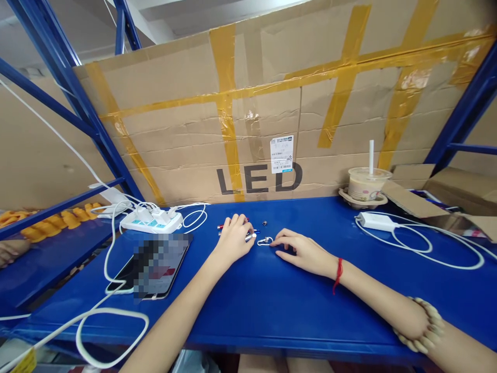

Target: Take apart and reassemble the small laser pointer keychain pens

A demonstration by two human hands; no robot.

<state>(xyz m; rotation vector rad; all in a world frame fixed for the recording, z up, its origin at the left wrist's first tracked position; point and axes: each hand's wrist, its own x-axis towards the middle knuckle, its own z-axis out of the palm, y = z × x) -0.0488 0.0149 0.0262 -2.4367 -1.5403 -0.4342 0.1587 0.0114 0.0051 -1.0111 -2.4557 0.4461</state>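
My left hand (234, 242) lies over several slim pens on the blue tabletop, fingers bent down on them and close together. A red pen (220, 227) sticks out at its left, and a blue pen tip (257, 231) and a silver pen (249, 237) show at its right. Just right of these lies a small silver carabiner-like clip (265, 241). My right hand (298, 250) has its fingers apart, with the index fingertip at the clip's right end. A tiny dark metal piece (264, 223) sits behind the clip. The undersides of my left fingers are hidden.
At the left are a tablet (180, 259), a power strip (153, 221) and looping white cables. A lidded drink (367, 185), a charger (376, 221) and an open carton (462, 191) stand at right. A large cardboard panel (186, 150) closes the back. Another person's hand (13, 251) shows far left.
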